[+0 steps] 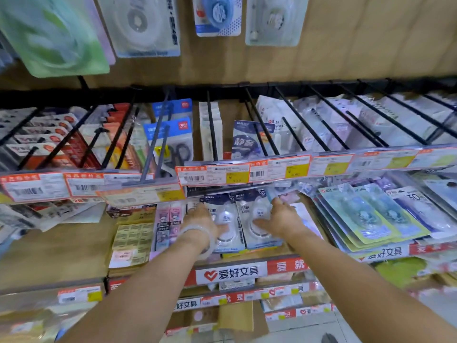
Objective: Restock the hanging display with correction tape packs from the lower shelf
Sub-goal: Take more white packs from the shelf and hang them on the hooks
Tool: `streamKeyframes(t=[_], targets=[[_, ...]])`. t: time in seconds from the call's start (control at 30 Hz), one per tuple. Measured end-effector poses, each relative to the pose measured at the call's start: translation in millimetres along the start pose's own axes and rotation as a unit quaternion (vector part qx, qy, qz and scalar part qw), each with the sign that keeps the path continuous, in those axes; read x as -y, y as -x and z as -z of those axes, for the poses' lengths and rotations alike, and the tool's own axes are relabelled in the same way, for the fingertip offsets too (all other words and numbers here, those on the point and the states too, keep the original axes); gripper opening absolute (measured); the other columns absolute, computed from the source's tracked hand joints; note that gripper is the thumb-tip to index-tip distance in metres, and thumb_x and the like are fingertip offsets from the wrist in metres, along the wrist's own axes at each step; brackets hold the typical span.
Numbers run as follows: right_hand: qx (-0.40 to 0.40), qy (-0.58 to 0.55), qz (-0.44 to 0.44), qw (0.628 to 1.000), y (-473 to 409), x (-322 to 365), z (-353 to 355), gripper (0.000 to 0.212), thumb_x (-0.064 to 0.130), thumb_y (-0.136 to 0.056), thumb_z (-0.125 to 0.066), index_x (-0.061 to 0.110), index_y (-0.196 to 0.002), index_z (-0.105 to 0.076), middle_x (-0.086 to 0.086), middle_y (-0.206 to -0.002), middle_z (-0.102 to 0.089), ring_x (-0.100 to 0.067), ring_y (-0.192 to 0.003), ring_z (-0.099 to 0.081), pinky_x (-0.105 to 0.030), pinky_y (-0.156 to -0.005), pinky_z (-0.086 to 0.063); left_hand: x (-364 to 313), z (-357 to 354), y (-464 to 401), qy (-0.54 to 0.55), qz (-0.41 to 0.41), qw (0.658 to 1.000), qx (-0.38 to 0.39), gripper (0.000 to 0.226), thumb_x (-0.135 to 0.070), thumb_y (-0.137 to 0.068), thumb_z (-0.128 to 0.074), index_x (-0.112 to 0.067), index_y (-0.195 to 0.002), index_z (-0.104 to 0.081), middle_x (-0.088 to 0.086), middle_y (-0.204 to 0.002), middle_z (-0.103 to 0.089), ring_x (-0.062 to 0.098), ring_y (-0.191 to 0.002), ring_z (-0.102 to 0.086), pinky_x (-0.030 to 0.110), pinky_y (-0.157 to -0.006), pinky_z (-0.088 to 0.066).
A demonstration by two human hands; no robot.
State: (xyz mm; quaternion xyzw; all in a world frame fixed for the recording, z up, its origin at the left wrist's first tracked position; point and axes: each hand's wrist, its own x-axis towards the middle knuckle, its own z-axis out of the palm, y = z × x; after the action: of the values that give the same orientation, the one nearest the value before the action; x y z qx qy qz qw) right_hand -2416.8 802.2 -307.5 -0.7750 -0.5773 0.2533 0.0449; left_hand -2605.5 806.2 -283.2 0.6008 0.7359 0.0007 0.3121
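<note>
Two stacks of dark-blue-and-white correction tape packs lie side by side on the lower shelf, a left stack and a right stack. My left hand, a pale bangle on its wrist, grips the left stack from its left edge, thumb across the front. My right hand holds the right stack from its right edge, thumb on the pack's face. Above them a row of black hanging pegs carries packs; one peg holds a matching blue correction tape pack.
Price-tag strips overhang the lower shelf just above my hands. Green-and-blue tape packs fan out to the right; small cartons and pink packs lie to the left. More packs hang high on the back wall.
</note>
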Motion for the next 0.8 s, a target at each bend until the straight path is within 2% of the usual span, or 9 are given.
streamKeyframes(t=[0.17, 0.23, 0.33, 0.43, 0.47, 0.53, 0.6, 0.7, 0.8], targets=[[0.017, -0.076, -0.028, 0.997, -2, -1, -4, 0.080, 0.043, -0.078, -0.070, 0.014, -0.139, -0.029, -0.015, -0.127, -0.053, -0.031, -0.115, -0.053, -0.040, -0.094, -0.049, 1, -1, -11, 0.049, 0.024, 0.997, 0.049, 0.102, -0.041, -0.076, -0.074, -0.007, -0.149, -0.011, 0.011, -0.147, -0.038, 0.029, -0.128, -0.046, 0.032, -0.095, -0.043], [0.025, -0.093, -0.046, 0.994, -4, -2, -4, 0.076, 0.042, -0.077, -0.072, 0.009, -0.133, -0.033, -0.014, -0.125, -0.055, -0.030, -0.114, -0.054, -0.038, -0.090, -0.049, 1, 0, -11, 0.049, 0.034, 0.997, 0.054, 0.100, -0.042, -0.076, -0.074, -0.003, -0.147, -0.016, 0.013, -0.144, -0.041, 0.028, -0.124, -0.050, 0.030, -0.090, -0.044], [0.031, -0.135, -0.068, 0.988, -6, -3, -1, 0.065, 0.036, -0.074, -0.077, 0.004, -0.122, -0.046, -0.013, -0.116, -0.060, -0.026, -0.104, -0.057, -0.029, -0.075, -0.046, -1, 3, -10, 0.076, 0.056, 0.994, 0.059, 0.090, -0.040, -0.074, -0.076, 0.000, -0.140, -0.028, 0.015, -0.137, -0.049, 0.028, -0.115, -0.056, 0.028, -0.077, -0.043], [0.046, -0.195, -0.082, 0.976, -5, -2, 1, 0.040, 0.029, -0.076, -0.076, 0.001, -0.100, -0.060, -0.015, -0.091, -0.068, -0.019, -0.069, -0.058, -0.025, -0.057, -0.043, 0, 3, -10, 0.133, 0.068, 0.987, 0.059, 0.083, -0.033, -0.075, -0.078, 0.002, -0.137, -0.035, 0.015, -0.134, -0.051, 0.028, -0.114, -0.056, 0.027, -0.075, -0.043], [0.056, -0.209, -0.087, 0.972, -5, -2, 2, 0.033, 0.027, -0.078, -0.075, 0.001, -0.092, -0.060, -0.014, -0.078, -0.067, -0.016, -0.058, -0.053, -0.024, -0.051, -0.040, 0, 3, -9, 0.157, 0.074, 0.983, 0.062, 0.081, -0.029, -0.075, -0.078, 0.002, -0.136, -0.036, 0.016, -0.134, -0.051, 0.028, -0.114, -0.056, 0.028, -0.076, -0.043], [0.066, -0.236, -0.103, 0.964, -3, -1, 2, 0.029, 0.024, -0.080, -0.074, 0.002, -0.088, -0.057, -0.008, -0.061, -0.056, -0.013, -0.048, -0.046, -0.023, -0.045, -0.035, 1, 2, -9, 0.201, 0.083, 0.974, 0.064, 0.078, -0.023, -0.075, -0.078, 0.003, -0.136, -0.037, 0.017, -0.133, -0.052, 0.030, -0.115, -0.056, 0.030, -0.081, -0.045], [0.063, -0.268, -0.106, 0.955, -1, 1, 3, 0.034, 0.021, -0.080, -0.074, 0.002, -0.100, -0.054, -0.006, -0.065, -0.054, -0.014, -0.053, -0.047, -0.024, -0.047, -0.034, 2, 3, -6, 0.213, 0.091, 0.971, 0.062, 0.073, -0.022, -0.077, -0.077, 0.005, -0.134, -0.038, 0.017, -0.132, -0.052, 0.030, -0.115, -0.055, 0.031, -0.081, -0.044], [0.050, -0.308, -0.100, 0.945, 5, 2, 3, 0.054, 0.021, -0.080, -0.074, 0.002, -0.123, -0.046, -0.009, -0.095, -0.056, -0.022, -0.080, -0.052, -0.029, -0.062, -0.041, 5, 5, -1, 0.215, 0.091, 0.970, 0.060, 0.074, -0.025, -0.079, -0.075, 0.004, -0.136, -0.037, 0.016, -0.136, -0.050, 0.030, -0.119, -0.053, 0.031, -0.083, -0.043], [0.040, -0.311, -0.083, 0.946, 12, 1, 7, 0.062, 0.024, -0.080, -0.074, 0.002, -0.129, -0.042, -0.011, -0.113, -0.057, -0.024, -0.093, -0.055, -0.035, -0.074, -0.047, 10, 7, 7, 0.243, 0.080, 0.965, 0.057, 0.081, -0.026, -0.080, -0.074, 0.000, -0.143, -0.030, 0.015, -0.145, -0.042, 0.031, -0.127, -0.046, 0.032, -0.093, -0.041]])
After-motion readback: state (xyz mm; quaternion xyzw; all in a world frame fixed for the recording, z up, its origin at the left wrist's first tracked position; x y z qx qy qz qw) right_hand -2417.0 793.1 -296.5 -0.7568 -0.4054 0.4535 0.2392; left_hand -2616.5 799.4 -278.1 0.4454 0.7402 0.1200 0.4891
